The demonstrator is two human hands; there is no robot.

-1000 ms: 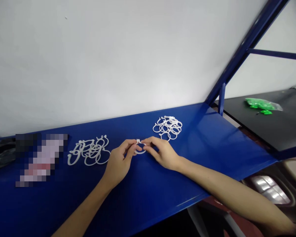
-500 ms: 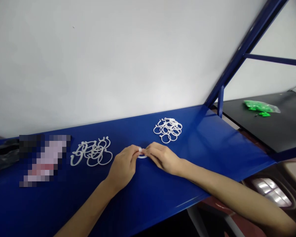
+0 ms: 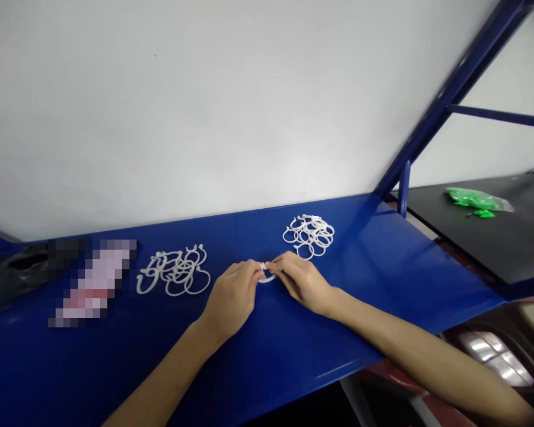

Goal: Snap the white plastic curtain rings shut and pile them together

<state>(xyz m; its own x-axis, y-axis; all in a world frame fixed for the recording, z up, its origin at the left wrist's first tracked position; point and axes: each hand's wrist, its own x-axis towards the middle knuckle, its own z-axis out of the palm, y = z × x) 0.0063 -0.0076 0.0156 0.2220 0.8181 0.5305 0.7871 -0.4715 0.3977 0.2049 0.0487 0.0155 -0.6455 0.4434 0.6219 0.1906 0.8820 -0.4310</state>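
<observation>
Between my two hands is one white plastic ring, its ends pinched near the top by my fingers. My left hand is closed on the ring's left side. From the other side my right hand grips it, fingertips almost meeting those of the left. The ring's lower curve shows under the fingers; its joint is mostly covered. Left of my hands lies a loose pile of white open rings with small knobbed ends. Beyond my right hand is another cluster of white rings, lying closer together.
The blue table runs along a white wall. At the left lie a black plastic bag and a blurred-out pinkish item. A blue metal frame rises at right, beside a black table bearing a bag of green pieces.
The whole view has shifted slightly, so everything sits a little further right. My fingers have shifted slightly at the ring's joint; both hands still hold it.
</observation>
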